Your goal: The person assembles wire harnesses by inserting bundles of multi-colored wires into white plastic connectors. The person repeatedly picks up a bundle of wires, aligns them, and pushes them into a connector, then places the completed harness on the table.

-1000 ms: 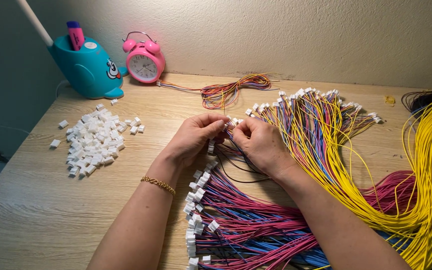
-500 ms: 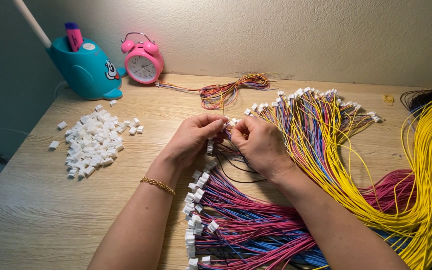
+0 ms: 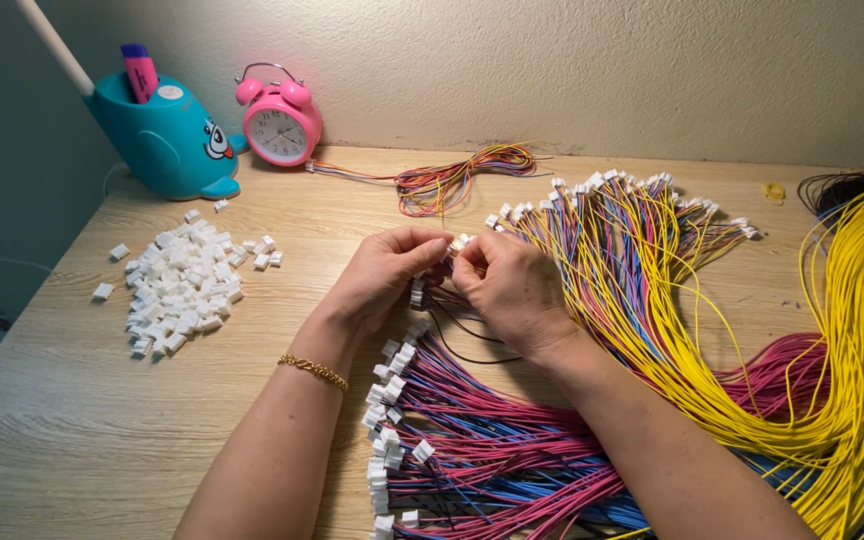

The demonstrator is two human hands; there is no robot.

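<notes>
So I've got a small white connector housing (image 3: pixel 460 243) pinched between both hands over the middle of the table (image 3: pixel 62 440): left hand (image 3: pixel 384 277) and right hand (image 3: pixel 512 290) each have their grip closed on it and its thin wires. I'd call this roughly midway: finished wire harnesses (image 3: pixel 472 450) lie below, more bundles (image 3: pixel 642 230) fan out right, and a pile of loose housings (image 3: pixel 184 288) waits left.

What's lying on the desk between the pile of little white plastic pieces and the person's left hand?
Nothing: in the head view, only bare wooden desk separates the pile of white connector housings from the left hand, which pinches a small white connector with the right hand.
</notes>
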